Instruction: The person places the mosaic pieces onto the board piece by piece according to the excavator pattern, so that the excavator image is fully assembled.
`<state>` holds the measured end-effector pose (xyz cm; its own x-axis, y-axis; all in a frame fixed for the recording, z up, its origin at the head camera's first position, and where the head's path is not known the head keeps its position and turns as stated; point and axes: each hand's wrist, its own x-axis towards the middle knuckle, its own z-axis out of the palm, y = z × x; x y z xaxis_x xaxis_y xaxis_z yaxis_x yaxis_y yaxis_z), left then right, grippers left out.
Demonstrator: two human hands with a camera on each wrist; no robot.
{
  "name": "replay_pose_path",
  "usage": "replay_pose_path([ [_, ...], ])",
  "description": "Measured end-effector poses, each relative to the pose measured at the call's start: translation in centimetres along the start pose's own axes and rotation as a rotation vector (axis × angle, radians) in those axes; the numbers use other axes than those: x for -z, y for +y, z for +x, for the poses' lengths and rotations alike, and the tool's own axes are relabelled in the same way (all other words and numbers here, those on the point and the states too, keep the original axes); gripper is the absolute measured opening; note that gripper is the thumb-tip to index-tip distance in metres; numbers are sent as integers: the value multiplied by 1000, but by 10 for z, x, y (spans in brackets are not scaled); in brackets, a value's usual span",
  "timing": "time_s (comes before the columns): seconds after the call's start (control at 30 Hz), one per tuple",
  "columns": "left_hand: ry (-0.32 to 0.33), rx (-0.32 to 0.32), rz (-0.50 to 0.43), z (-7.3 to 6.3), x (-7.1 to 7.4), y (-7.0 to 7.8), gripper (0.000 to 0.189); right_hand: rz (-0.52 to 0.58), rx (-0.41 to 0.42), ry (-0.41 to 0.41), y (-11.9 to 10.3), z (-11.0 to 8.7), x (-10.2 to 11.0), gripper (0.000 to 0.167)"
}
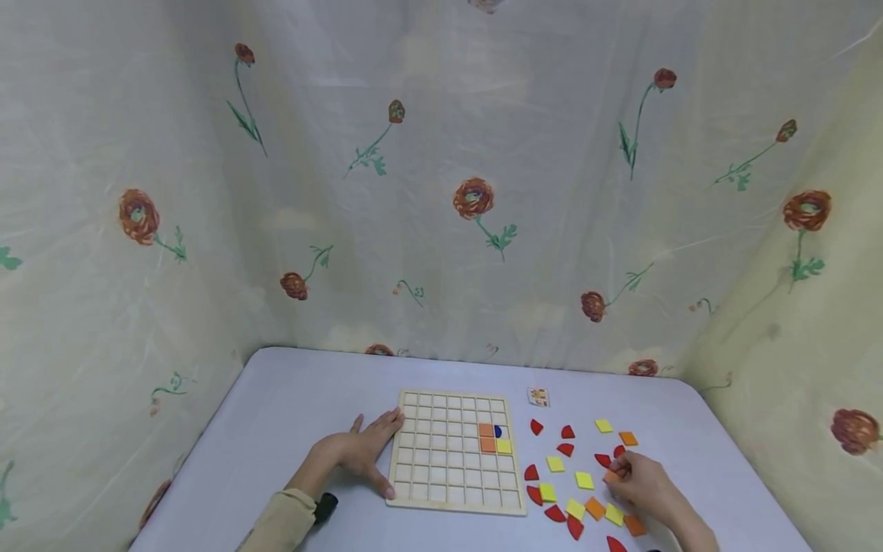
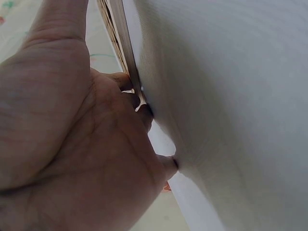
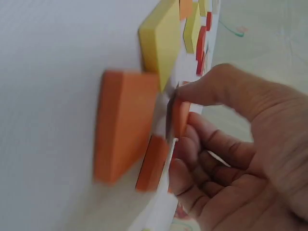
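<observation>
The spread left hand [image 1: 364,451] touches the board [image 1: 454,458], bottom middle; the right hand [image 1: 645,481] pinches an orange piece [image 1: 610,477], lower right.

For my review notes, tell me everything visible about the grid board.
The grid board looks wooden, pale and thin, with raised strips dividing it into square cells. It lies flat on the table, the left hand touching its left edge. Toward its right side it holds two orange squares, a yellow square and a blue rounded piece.

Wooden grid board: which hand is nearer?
Left. The left hand touches the board at its left edge; the right hand is to its right, pinching an orange tile.
</observation>
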<state>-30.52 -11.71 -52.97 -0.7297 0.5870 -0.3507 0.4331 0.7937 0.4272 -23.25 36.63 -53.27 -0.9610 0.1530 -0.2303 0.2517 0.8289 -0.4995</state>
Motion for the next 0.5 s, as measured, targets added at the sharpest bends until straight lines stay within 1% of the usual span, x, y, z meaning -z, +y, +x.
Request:
replay_pose_path([
  [0.13,-9,-10,-6,-1,1,1,126,3,40,14,-21,1,-8,24],
  [0.27,-5,-16,3,-2,1,1,126,58,101,12,-51,4,-22,26],
  [0.37,7,-15,6,-1,0,0,125,80,167,-4,-76,6,-34,26],
  [0.5,9,-2,5,-1,0,0,126,111,283,-60,-108,12,-51,26],
])
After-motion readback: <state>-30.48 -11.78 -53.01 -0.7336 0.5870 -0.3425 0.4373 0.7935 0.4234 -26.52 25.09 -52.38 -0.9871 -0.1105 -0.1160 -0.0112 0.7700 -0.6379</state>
